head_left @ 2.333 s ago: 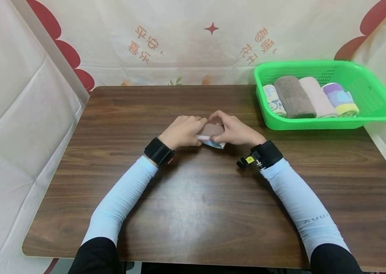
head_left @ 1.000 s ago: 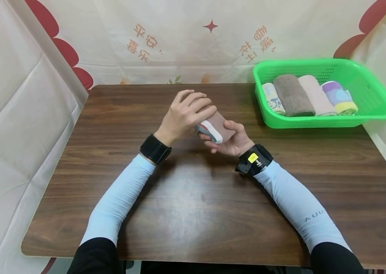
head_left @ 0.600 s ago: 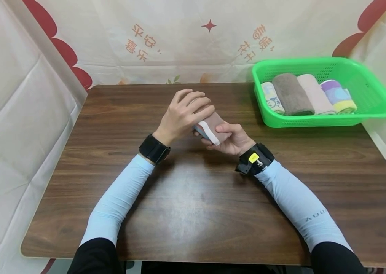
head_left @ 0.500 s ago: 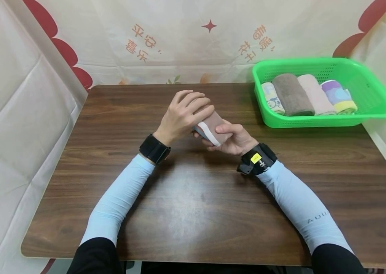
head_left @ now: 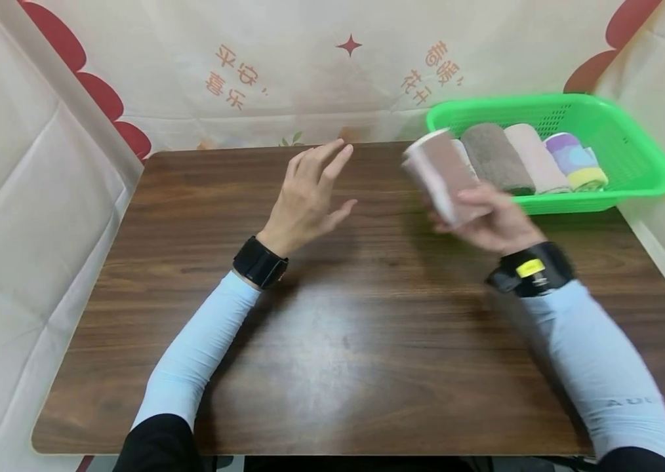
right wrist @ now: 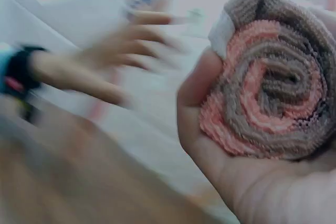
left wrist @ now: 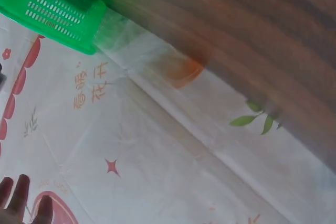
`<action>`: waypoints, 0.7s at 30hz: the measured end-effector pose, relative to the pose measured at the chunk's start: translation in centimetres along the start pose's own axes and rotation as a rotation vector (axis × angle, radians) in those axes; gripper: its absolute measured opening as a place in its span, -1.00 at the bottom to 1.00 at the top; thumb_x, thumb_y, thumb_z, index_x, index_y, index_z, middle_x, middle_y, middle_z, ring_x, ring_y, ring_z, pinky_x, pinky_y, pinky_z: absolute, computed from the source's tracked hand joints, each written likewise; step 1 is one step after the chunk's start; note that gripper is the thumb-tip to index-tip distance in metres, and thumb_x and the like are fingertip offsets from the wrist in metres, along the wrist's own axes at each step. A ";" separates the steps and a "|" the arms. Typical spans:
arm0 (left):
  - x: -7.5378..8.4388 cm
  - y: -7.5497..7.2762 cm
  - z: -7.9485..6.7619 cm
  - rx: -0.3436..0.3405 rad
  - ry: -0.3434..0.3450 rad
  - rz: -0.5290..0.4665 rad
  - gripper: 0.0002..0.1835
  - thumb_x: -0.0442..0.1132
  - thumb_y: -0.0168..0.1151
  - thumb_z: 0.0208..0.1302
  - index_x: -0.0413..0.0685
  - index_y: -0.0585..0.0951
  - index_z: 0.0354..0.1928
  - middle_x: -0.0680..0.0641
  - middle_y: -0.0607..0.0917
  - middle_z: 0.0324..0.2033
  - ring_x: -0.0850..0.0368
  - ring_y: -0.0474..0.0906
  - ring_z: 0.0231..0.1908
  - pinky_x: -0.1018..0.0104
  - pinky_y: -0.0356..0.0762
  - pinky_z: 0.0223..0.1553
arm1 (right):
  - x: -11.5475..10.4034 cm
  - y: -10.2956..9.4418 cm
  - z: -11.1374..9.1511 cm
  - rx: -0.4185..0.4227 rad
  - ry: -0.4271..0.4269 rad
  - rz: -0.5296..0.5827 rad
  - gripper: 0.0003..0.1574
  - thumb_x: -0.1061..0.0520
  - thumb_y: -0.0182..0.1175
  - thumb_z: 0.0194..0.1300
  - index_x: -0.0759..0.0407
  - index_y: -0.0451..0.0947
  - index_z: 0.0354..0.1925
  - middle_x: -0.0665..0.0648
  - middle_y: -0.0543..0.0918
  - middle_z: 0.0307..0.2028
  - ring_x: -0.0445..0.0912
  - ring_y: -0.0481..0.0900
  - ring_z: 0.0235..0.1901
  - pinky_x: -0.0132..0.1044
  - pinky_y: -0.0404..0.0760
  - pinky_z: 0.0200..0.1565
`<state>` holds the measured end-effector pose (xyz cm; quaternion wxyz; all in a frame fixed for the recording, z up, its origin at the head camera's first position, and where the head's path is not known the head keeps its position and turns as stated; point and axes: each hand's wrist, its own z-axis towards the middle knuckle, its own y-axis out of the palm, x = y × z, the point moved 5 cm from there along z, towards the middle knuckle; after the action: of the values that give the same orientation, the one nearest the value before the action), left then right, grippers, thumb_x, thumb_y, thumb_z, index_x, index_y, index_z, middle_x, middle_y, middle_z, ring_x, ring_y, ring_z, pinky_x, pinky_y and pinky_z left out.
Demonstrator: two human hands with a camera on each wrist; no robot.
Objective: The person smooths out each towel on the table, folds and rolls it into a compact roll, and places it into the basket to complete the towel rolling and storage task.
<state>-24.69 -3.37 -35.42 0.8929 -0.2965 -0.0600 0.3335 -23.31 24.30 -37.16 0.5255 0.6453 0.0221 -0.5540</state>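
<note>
My right hand grips a rolled towel, brownish-pink with a white edge, held above the table at the basket's near left corner. The right wrist view shows the roll's end as a spiral of brown and coral terry, with my thumb against its side. My left hand hovers over the middle of the table, fingers spread and holding nothing. Its fingertips show at the lower left of the left wrist view.
A green plastic basket stands at the table's back right. In it lie a grey rolled towel, a pale pink one and a purple, blue and yellow one side by side. Behind the wooden table hangs a printed white curtain.
Both hands were on the rolled towel over the middle of the table. The left hand has let go, and the right has carried the roll rightwards to the basket.
</note>
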 end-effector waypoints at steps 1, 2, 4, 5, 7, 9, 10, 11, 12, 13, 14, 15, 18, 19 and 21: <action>-0.1 0.1 -0.1 -0.011 -0.018 -0.011 -0.10 -0.04 0.46 0.21 -0.11 0.23 0.50 -0.22 0.43 0.41 -0.14 0.43 0.33 -0.05 0.33 0.38 | -2.1 -0.7 -1.2 0.042 -0.053 -0.048 -0.48 0.40 -0.01 0.46 0.17 0.36 0.33 0.26 0.67 0.07 0.08 0.73 -0.05 -0.12 0.72 -0.01; -0.1 0.3 -0.1 -0.022 -0.035 -0.018 -0.12 -0.03 0.44 0.23 -0.11 0.24 0.50 -0.22 0.43 0.40 -0.14 0.43 0.32 -0.05 0.35 0.37 | -4.4 -1.5 -2.3 0.080 -0.108 -0.090 -0.50 0.43 -0.09 0.46 0.21 0.36 0.30 0.24 0.67 0.03 0.05 0.72 -0.10 -0.16 0.72 -0.06; -0.2 0.5 -0.2 -0.044 -0.050 -0.026 -0.16 -0.01 0.38 0.28 -0.10 0.26 0.51 -0.23 0.44 0.39 -0.16 0.44 0.30 -0.07 0.37 0.34 | -8.9 -3.2 -4.4 0.170 -0.200 -0.173 -0.57 0.49 -0.21 0.46 0.29 0.37 0.17 0.21 0.63 -0.18 0.02 0.68 -0.31 -0.22 0.69 -0.23; -0.2 0.6 -0.2 -0.054 -0.053 -0.030 -0.19 -0.02 0.35 0.30 -0.09 0.27 0.51 -0.24 0.44 0.38 -0.16 0.45 0.29 -0.08 0.38 0.33 | -11.1 -4.2 -5.5 0.238 -0.259 -0.236 -0.53 0.53 -0.22 0.43 0.29 0.37 0.18 0.20 0.59 -0.19 0.00 0.64 -0.34 -0.24 0.69 -0.30; -0.1 0.7 -0.3 -0.064 -0.054 -0.044 -0.23 -0.04 0.33 0.31 -0.08 0.31 0.49 -0.25 0.47 0.34 -0.17 0.48 0.26 -0.08 0.42 0.30 | -15.1 -6.3 -7.9 0.430 -0.311 -0.374 -0.50 0.60 -0.18 0.38 0.25 0.39 0.14 0.15 0.57 -0.23 -0.05 0.65 -0.41 -0.26 0.69 -0.41; 0.1 0.7 -0.4 -0.059 -0.051 -0.060 -0.30 -0.07 0.31 0.32 -0.08 0.37 0.45 -0.24 0.52 0.29 -0.17 0.52 0.21 -0.07 0.45 0.27 | -18.3 -8.3 -10.4 0.678 -0.291 -0.625 -0.38 0.60 0.00 0.34 0.09 0.35 0.20 0.04 0.53 -0.17 -0.13 0.63 -0.41 -0.29 0.69 -0.47; 0.1 0.7 -0.5 -0.054 -0.050 -0.070 -0.33 -0.09 0.30 0.33 -0.09 0.39 0.43 -0.24 0.54 0.26 -0.16 0.53 0.19 -0.06 0.46 0.26 | -19.6 -9.3 -11.5 0.801 -0.237 -0.799 -0.30 0.57 0.08 0.32 -0.01 0.32 0.25 -0.03 0.50 -0.13 -0.21 0.59 -0.38 -0.37 0.67 -0.50; 0.2 0.6 -0.5 -0.046 -0.048 -0.078 -0.36 -0.11 0.30 0.33 -0.09 0.42 0.41 -0.24 0.56 0.23 -0.15 0.54 0.18 -0.04 0.48 0.24 | -20.6 -10.2 -12.7 0.937 -0.166 -0.984 -0.12 0.51 0.19 0.29 -0.12 0.25 0.40 -0.06 0.47 -0.04 -0.24 0.58 -0.30 -0.37 0.67 -0.49; 0.2 0.6 -0.5 -0.038 -0.047 -0.085 -0.39 -0.13 0.30 0.33 -0.10 0.44 0.39 -0.23 0.57 0.21 -0.14 0.55 0.16 -0.03 0.49 0.22 | -21.4 -11.0 -13.5 1.016 -0.067 -1.187 -0.06 0.44 0.24 0.28 -0.12 0.19 0.47 0.01 0.48 0.00 -0.17 0.58 -0.26 -0.40 0.63 -0.51; 0.3 0.5 -0.5 -0.032 -0.045 -0.086 -0.41 -0.14 0.29 0.33 -0.10 0.46 0.37 -0.22 0.58 0.19 -0.14 0.56 0.14 -0.01 0.50 0.20 | -22.0 -11.7 -14.0 1.079 0.040 -1.389 0.00 0.37 0.27 0.26 -0.07 0.12 0.54 0.10 0.48 0.02 -0.08 0.56 -0.24 -0.39 0.55 -0.52; 0.3 0.5 -0.5 -0.029 -0.043 -0.085 -0.43 -0.14 0.28 0.34 -0.10 0.47 0.36 -0.22 0.59 0.18 -0.13 0.57 0.13 -0.01 0.51 0.19 | -22.5 -12.5 -14.4 1.125 0.139 -1.560 0.07 0.30 0.29 0.25 0.01 0.05 0.60 0.22 0.47 0.06 0.02 0.52 -0.20 -0.30 0.53 -0.48; 0.3 0.4 -0.4 -0.027 -0.042 -0.085 -0.44 -0.15 0.27 0.34 -0.11 0.47 0.36 -0.22 0.59 0.17 -0.13 0.57 0.12 -0.01 0.51 0.18 | -22.8 -13.2 -14.6 1.139 0.225 -1.703 0.12 0.25 0.28 0.26 0.12 -0.04 0.63 0.38 0.45 0.09 0.16 0.48 -0.15 -0.15 0.54 -0.41; 0.2 0.4 -0.3 -0.030 -0.040 -0.085 -0.45 -0.17 0.26 0.35 -0.13 0.48 0.35 -0.23 0.59 0.15 -0.13 0.57 0.09 0.00 0.53 0.15 | -23.2 -14.9 -14.7 1.130 0.417 -1.916 0.19 0.16 0.27 0.27 0.37 -0.19 0.61 0.75 0.24 0.19 0.58 0.30 -0.03 0.30 0.46 -0.23; 0.2 0.5 -0.3 -0.035 -0.040 -0.088 -0.46 -0.17 0.25 0.35 -0.13 0.48 0.35 -0.23 0.59 0.15 -0.13 0.57 0.08 0.00 0.53 0.15 | -23.1 -15.4 -14.8 1.139 0.468 -1.936 0.16 0.14 0.25 0.30 0.40 -0.18 0.60 0.76 0.23 0.18 0.60 0.29 -0.02 0.43 0.42 -0.15; 0.2 0.5 -0.2 -0.046 -0.039 -0.091 -0.48 -0.18 0.23 0.36 -0.14 0.48 0.34 -0.22 0.59 0.14 -0.12 0.57 0.06 0.01 0.53 0.14 | -22.7 -15.9 -14.8 1.162 0.563 -1.965 0.13 0.10 0.22 0.33 0.43 -0.19 0.58 0.76 0.22 0.16 0.61 0.27 0.00 0.53 0.36 -0.01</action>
<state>-24.76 -3.03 -35.95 0.8988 -0.3072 -0.0986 0.2967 -31.52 54.35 -33.21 -0.5243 0.5933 0.3697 -0.4862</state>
